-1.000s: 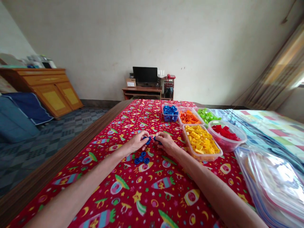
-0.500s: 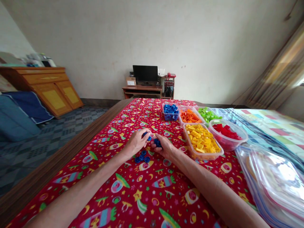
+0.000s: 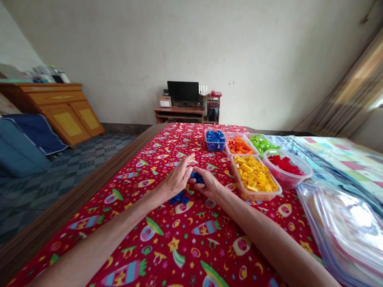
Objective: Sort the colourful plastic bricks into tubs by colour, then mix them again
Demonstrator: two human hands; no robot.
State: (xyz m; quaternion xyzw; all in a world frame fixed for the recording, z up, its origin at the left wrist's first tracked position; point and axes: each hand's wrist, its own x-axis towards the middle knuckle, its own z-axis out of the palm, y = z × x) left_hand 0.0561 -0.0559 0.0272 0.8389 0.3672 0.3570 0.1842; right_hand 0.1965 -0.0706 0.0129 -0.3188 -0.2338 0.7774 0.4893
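Observation:
My left hand (image 3: pixel 181 174) reaches in from the left with its fingers stretched out, its fingertips close against my right hand. No piece shows in it, though its palm side is hidden. My right hand (image 3: pixel 208 184) is curled, palm turned up, around several small blue building pieces (image 3: pixel 197 177). Their exact shape is partly covered by the fingers. On the red patterned cloth below lie several blue round wheel-like pieces (image 3: pixel 185 199), some of them hidden behind my left wrist.
To the right stand clear tubs of blue bricks (image 3: pixel 215 144), orange bricks (image 3: pixel 239 146), green bricks (image 3: pixel 261 143), yellow bricks (image 3: pixel 253 175) and red bricks (image 3: pixel 284 165). A stack of clear lids (image 3: pixel 344 227) lies at the right front. A monitor (image 3: pixel 183 92) stands beyond the table.
The blue round piece pinched in my left hand no longer shows there. That hand's fingers have straightened, and it has moved slightly up toward my right hand, which stays nearly still.

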